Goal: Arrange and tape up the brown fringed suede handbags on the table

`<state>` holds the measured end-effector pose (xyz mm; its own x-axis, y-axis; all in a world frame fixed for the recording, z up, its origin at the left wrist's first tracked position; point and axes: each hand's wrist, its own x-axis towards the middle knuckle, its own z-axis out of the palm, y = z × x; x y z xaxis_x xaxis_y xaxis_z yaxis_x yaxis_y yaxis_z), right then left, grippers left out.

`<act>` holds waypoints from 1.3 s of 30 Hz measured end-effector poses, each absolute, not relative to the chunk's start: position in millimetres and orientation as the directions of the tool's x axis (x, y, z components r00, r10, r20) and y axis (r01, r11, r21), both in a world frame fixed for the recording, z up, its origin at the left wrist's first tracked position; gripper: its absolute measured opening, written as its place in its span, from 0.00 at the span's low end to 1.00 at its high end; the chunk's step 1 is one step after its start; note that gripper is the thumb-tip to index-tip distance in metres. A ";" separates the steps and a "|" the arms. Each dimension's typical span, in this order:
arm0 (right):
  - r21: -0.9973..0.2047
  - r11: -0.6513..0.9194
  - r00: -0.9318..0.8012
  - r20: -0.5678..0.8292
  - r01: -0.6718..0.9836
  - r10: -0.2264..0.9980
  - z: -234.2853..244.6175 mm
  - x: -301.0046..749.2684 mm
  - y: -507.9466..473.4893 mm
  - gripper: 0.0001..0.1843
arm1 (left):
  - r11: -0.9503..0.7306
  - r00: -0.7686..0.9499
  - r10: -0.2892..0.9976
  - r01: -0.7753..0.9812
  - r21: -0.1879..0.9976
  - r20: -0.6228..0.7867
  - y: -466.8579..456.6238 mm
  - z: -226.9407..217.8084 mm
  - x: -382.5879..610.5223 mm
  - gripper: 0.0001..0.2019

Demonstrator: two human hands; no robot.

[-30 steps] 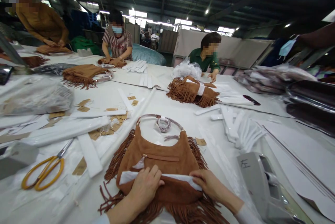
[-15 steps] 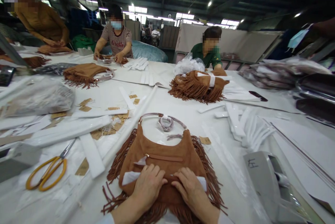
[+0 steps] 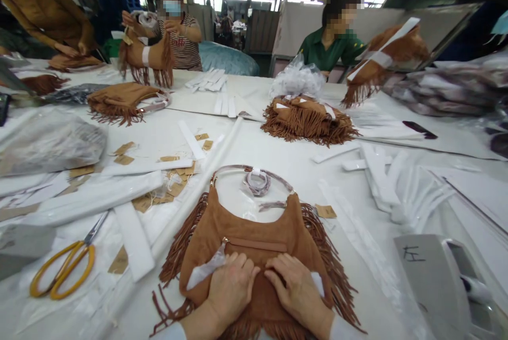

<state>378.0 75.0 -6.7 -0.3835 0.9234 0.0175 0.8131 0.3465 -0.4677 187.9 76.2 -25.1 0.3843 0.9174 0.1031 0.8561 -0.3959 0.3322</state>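
Note:
A brown suede-like handbag [image 3: 254, 231] with long side fringe lies flat in front of me, its wrapped strap [image 3: 232, 169] pointing away. My left hand [image 3: 234, 282] and my right hand [image 3: 296, 282] press on its lower half, side by side, fingers curled onto the suede with the thumbs facing each other. White wrapping material [image 3: 206, 271] pokes out left of my left hand, and a white end [image 3: 317, 283] shows beside my right wrist. Above my fingers runs the zip pocket [image 3: 254, 244]. A wrapped coil [image 3: 257, 182] sits inside the strap's loop. What lies beneath my palms is hidden.
Yellow-handled scissors [image 3: 65, 271], white strips [image 3: 133, 244] and brown tags [image 3: 182, 173] lie left. A grey tape dispenser [image 3: 432, 276] and more strips [image 3: 377, 176] are right. Bundled fringed bags [image 3: 309, 117] lie across the table, where co-workers handle others.
My hands stay on the bag, their fingers drawn in slightly. The white material at left looks more crumpled. Across the table, two co-workers have lifted banded bags. The view has shifted slightly.

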 end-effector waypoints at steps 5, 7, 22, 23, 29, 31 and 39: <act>-0.488 0.327 -0.367 0.016 0.809 0.930 -6.5 379.8 77.6 0.12 | -0.491 0.456 0.871 0.785 0.378 0.185 77.9 -25.8 184.1 0.10; -0.521 0.328 -0.355 0.050 0.788 0.933 -5.7 379.6 75.4 0.12 | -0.635 0.575 0.771 0.675 0.375 0.272 74.4 -28.2 176.8 0.12; -0.448 0.055 -0.066 -0.009 0.892 0.998 21.3 334.8 230.2 0.12 | -0.793 0.626 0.589 0.570 0.216 0.512 71.4 -20.9 163.6 0.10; -0.431 0.024 -0.039 -0.026 0.902 0.999 16.6 328.2 239.4 0.11 | -0.795 0.615 0.577 0.573 0.197 0.537 72.2 -22.9 163.9 0.09; -0.535 -0.003 -0.013 -0.025 0.845 1.000 -3.2 317.4 245.1 0.08 | -0.799 0.621 0.568 0.573 0.182 0.540 73.6 -29.6 164.1 0.09; -0.603 -0.030 0.002 -0.046 0.797 0.999 -2.4 326.5 242.7 0.12 | -0.797 0.638 0.583 0.570 0.200 0.502 73.0 -25.9 163.2 0.10; -0.730 -0.148 0.075 -0.131 0.667 0.988 -4.0 348.3 259.9 0.12 | -0.791 0.668 0.611 0.542 0.285 0.424 71.2 -17.6 157.0 0.12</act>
